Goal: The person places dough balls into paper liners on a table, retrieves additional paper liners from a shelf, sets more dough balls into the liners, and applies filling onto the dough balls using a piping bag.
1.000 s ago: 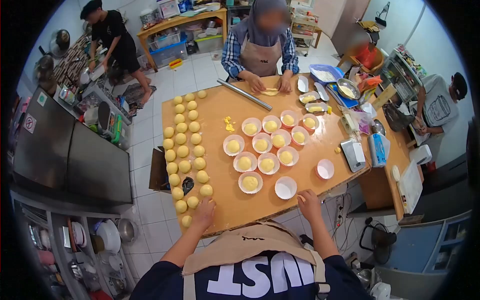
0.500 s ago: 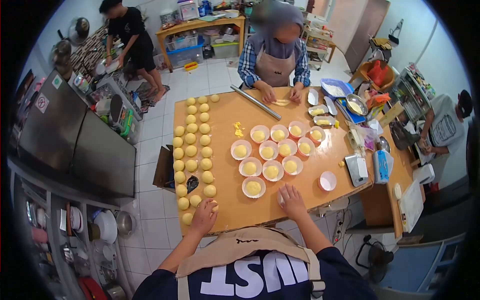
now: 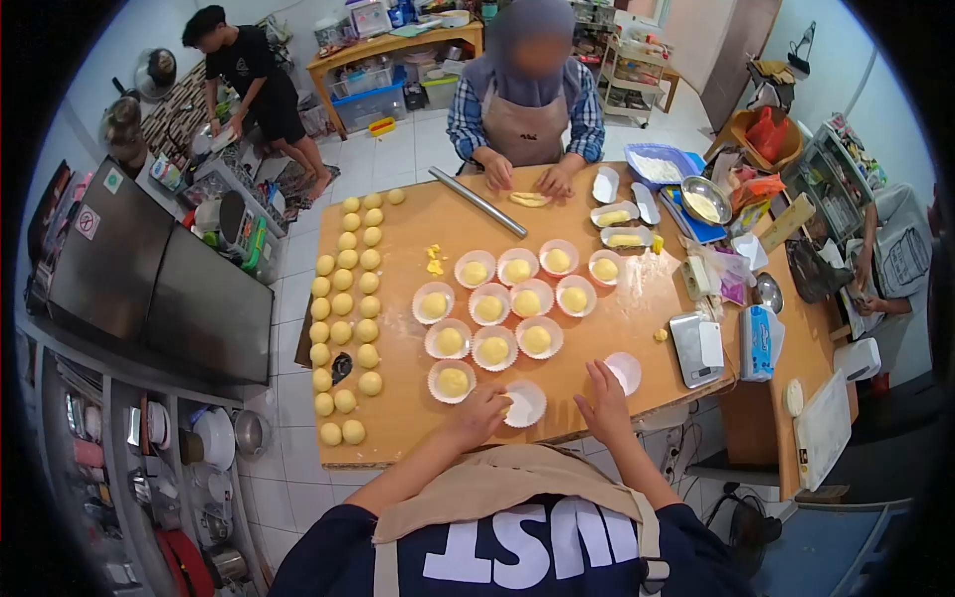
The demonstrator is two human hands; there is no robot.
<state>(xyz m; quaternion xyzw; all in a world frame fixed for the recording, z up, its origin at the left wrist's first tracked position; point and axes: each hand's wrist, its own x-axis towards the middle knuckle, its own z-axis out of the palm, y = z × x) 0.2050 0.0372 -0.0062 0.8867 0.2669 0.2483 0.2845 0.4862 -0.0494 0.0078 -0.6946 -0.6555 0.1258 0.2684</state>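
Observation:
My left hand [image 3: 477, 418] is closed at the left rim of a white paper baking cup [image 3: 527, 404], its fingers around a dough ball that they mostly hide. My right hand [image 3: 604, 406] holds nothing, fingers apart over the table, next to another paper cup [image 3: 625, 372]. Beyond my hands stand several pleated paper cups, each with a yellow dough ball [image 3: 494, 350] inside. Along the table's left side run rows of round dough balls [image 3: 367, 330].
Across the wooden table [image 3: 408, 408], a co-worker's hands [image 3: 557, 181] handle a strip of dough near a metal rolling tube [image 3: 479, 202]. A scale [image 3: 696, 348], a blue pack [image 3: 758, 343] and a metal bowl [image 3: 705, 200] sit to the right. Two other people stand farther off.
My left hand has taken a dough ball from the rows and moved right to the paper cup. My right hand has let go of that cup and moved right. The view has shifted.

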